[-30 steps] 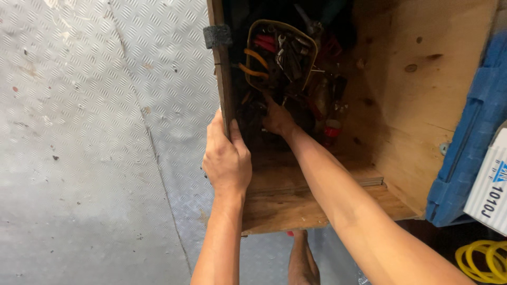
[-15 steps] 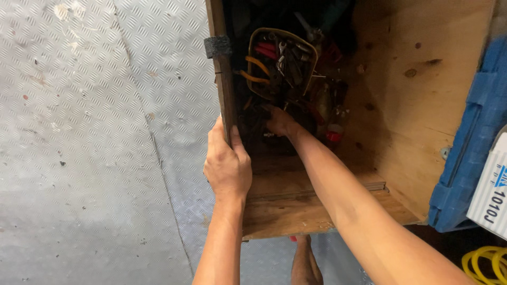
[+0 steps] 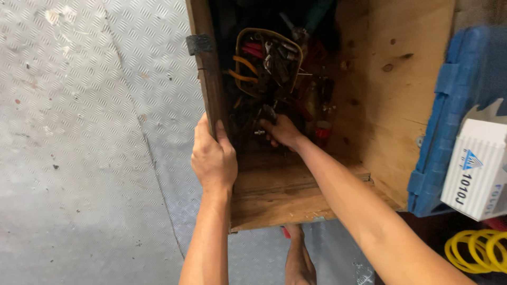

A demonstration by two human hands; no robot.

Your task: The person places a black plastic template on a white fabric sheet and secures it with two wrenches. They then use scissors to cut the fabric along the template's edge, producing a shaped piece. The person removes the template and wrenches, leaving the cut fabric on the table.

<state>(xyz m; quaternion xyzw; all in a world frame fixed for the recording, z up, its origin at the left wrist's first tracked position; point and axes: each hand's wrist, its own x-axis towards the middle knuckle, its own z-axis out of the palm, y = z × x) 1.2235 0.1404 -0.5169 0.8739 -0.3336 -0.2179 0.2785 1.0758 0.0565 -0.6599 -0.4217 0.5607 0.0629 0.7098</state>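
A tall plywood box stands open on a metal tread-plate floor. My left hand grips the box's left wall edge. Deep in the box, my right hand is closed around a small dark metal tool amid a heap of hand tools. A tan-rimmed tool pouch with red- and orange-handled pliers lies just beyond that hand. The tool's exact shape is hidden in the dark clutter.
A blue plastic case leans against the box's right side, with a white carton on it. Yellow coiled hose lies at the bottom right. My bare foot shows below the box.
My right hand has pulled back slightly toward me among the tools. The left hand keeps its hold on the box wall.
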